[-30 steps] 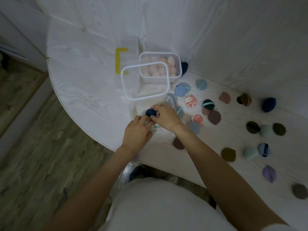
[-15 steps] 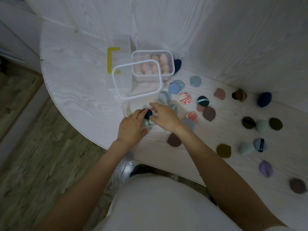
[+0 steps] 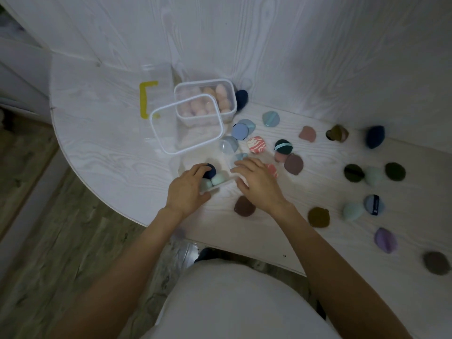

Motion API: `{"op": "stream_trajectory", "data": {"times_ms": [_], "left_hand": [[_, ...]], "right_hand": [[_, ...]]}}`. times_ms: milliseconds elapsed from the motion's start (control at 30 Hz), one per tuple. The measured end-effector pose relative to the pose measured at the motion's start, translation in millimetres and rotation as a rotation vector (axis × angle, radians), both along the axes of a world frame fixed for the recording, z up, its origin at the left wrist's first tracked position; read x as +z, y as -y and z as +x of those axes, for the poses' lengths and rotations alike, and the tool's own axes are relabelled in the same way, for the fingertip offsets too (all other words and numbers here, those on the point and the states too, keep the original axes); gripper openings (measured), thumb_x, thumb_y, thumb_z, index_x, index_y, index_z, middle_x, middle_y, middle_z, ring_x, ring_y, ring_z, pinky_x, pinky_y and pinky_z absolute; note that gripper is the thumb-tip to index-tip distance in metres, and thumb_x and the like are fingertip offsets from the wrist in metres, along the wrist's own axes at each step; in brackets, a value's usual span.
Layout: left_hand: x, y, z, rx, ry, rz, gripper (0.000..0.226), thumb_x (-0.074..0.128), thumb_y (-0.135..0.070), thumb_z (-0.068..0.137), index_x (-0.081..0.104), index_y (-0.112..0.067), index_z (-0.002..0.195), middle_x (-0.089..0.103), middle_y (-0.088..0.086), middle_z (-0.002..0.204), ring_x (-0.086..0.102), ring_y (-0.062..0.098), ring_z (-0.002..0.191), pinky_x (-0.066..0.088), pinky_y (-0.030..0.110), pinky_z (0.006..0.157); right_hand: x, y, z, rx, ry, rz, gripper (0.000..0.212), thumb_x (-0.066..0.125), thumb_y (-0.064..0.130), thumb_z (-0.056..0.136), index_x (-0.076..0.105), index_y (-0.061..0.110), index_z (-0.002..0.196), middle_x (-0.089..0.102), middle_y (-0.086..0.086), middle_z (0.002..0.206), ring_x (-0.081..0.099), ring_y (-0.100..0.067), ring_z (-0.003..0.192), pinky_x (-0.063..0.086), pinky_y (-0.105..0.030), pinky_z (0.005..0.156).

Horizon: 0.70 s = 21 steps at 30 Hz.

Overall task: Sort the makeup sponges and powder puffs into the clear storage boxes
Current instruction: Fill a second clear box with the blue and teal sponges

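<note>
Left hand point(image 3: 187, 189) has fingertips curled over a navy sponge point(image 3: 209, 170), pressing or holding it at the near clear box point(image 3: 215, 185); two mint-green sponges point(image 3: 215, 180) sit in that box just beside the navy one. Right hand point(image 3: 259, 183) lies flat with relaxed fingers at the box's right edge, gripping nothing that I can see.

Far clear box point(image 3: 231, 111) stands close to the wall, filled with pink sponges point(image 3: 221, 99). Its lid point(image 3: 161, 140), white-rimmed, leans tilted against the front of it. A dark blue sponge point(image 3: 242, 99) sits behind that box, touching or nearly touching it. A yellow bracket-shaped mark point(image 3: 144, 99) shows left of the boxes, under a clear sheet.

Unsorted pieces are spread across the white table point(image 3: 97, 143) to the right of the hands: blue puffs point(image 3: 241, 129), a red-white marbled puff point(image 3: 256, 144), a dark green puff with a teal strap point(image 3: 283, 147), a brown puff point(image 3: 293, 164), another brown one point(image 3: 244, 206) just near the right wrist, an olive puff point(image 3: 318, 217), a mint sponge point(image 3: 352, 211), a lilac puff point(image 3: 386, 240), a navy sponge by the wall point(image 3: 374, 137).
</note>
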<state>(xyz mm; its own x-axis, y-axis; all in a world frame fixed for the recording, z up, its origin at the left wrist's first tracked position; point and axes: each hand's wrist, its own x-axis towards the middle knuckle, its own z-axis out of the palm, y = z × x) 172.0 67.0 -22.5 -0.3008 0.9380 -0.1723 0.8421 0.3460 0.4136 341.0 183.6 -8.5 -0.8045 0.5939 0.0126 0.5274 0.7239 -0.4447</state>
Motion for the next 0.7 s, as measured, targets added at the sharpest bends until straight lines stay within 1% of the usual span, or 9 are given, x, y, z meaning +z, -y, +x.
{"op": "stream_trajectory", "data": {"times_ms": [67,200,300,367,433,467,567,633,700], "left_hand": [[-0.1,-0.1,-0.9,0.034,0.040,-0.010,0.067,0.072,-0.032,0.075,0.042,-0.022,0.134,0.049,-0.005,0.133,0.059,0.024,0.096,0.046,0.032,0.068],[-5.1,0.7,-3.3,0.003,0.031,-0.010,0.076,0.074,-0.030,0.071,0.040,-0.030,0.139,0.048,-0.001,0.131,0.059,0.023,0.095,0.044,0.029,0.067],[-8.8,0.3,-2.9,-0.028,0.008,0.008,0.069,0.076,-0.028,0.066,0.052,-0.026,0.131,0.051,0.004,0.127,0.061,0.027,0.089,0.047,0.031,0.063],[-11.7,-0.8,-5.0,-0.017,0.015,0.015,0.069,0.077,-0.027,0.064,0.054,-0.025,0.129,0.052,0.005,0.127,0.062,0.027,0.087,0.052,0.034,0.062],[-13.0,0.0,-5.8,-0.017,0.015,0.017,0.069,0.076,-0.027,0.064,0.054,-0.025,0.129,0.051,0.005,0.129,0.062,0.026,0.087,0.052,0.034,0.062],[-13.6,1.0,-5.6,-0.020,0.011,0.019,0.070,0.076,-0.027,0.064,0.053,-0.026,0.130,0.050,0.005,0.130,0.062,0.026,0.086,0.052,0.033,0.062],[-15.1,2.7,-5.0,-0.018,-0.001,0.020,0.071,0.075,-0.028,0.065,0.050,-0.026,0.131,0.049,0.005,0.131,0.062,0.025,0.083,0.051,0.033,0.063],[-15.1,2.8,-4.7,-0.012,-0.005,0.022,0.071,0.074,-0.027,0.065,0.050,-0.025,0.132,0.049,0.006,0.131,0.062,0.025,0.082,0.051,0.034,0.063],[-14.6,2.5,-4.5,-0.002,0.001,0.036,0.072,0.075,-0.025,0.064,0.049,-0.023,0.132,0.048,0.007,0.132,0.060,0.027,0.088,0.052,0.035,0.065]], "right_hand": [[4.4,-18.8,-2.5,-0.078,-0.101,-0.006,0.026,0.055,0.011,0.089,0.065,0.010,0.113,0.062,-0.006,0.119,0.051,-0.023,0.115,0.041,-0.035,0.100],[5.1,-87.3,-25.2,-0.165,-0.076,-0.064,0.033,0.052,0.003,0.088,0.057,0.008,0.120,0.057,-0.010,0.122,0.052,-0.026,0.110,0.040,-0.029,0.090],[-5.9,-137.7,-50.7,-0.165,0.036,-0.138,0.047,0.049,0.001,0.090,0.044,0.012,0.136,0.047,-0.014,0.133,0.048,-0.028,0.117,0.038,-0.029,0.093],[-13.3,-164.1,-74.8,-0.142,0.150,-0.133,0.059,0.048,0.004,0.093,0.030,0.023,0.145,0.047,-0.018,0.130,0.052,-0.029,0.107,0.039,-0.029,0.082],[-19.0,-182.1,-96.3,-0.103,0.242,-0.098,0.064,0.050,0.011,0.093,0.021,0.029,0.147,0.053,-0.019,0.123,0.055,-0.032,0.098,0.039,-0.029,0.074],[-21.5,-189.0,-105.1,-0.095,0.273,-0.105,0.062,0.050,0.017,0.093,0.023,0.030,0.146,0.054,-0.018,0.125,0.056,-0.034,0.099,0.041,-0.030,0.075],[-28.7,-199.2,-120.3,-0.154,0.276,-0.191,0.044,0.048,0.029,0.091,0.041,0.024,0.134,0.054,-0.013,0.130,0.054,-0.035,0.111,0.041,-0.031,0.083],[-27.5,-194.9,-115.9,-0.241,0.162,-0.215,0.040,0.050,0.026,0.089,0.047,0.021,0.129,0.057,-0.010,0.128,0.054,-0.032,0.112,0.042,-0.030,0.084],[-16.4,-182.8,-100.0,-0.336,-0.002,-0.224,0.038,0.055,0.025,0.088,0.050,0.018,0.125,0.058,-0.009,0.124,0.055,-0.029,0.109,0.043,-0.029,0.082]]}}
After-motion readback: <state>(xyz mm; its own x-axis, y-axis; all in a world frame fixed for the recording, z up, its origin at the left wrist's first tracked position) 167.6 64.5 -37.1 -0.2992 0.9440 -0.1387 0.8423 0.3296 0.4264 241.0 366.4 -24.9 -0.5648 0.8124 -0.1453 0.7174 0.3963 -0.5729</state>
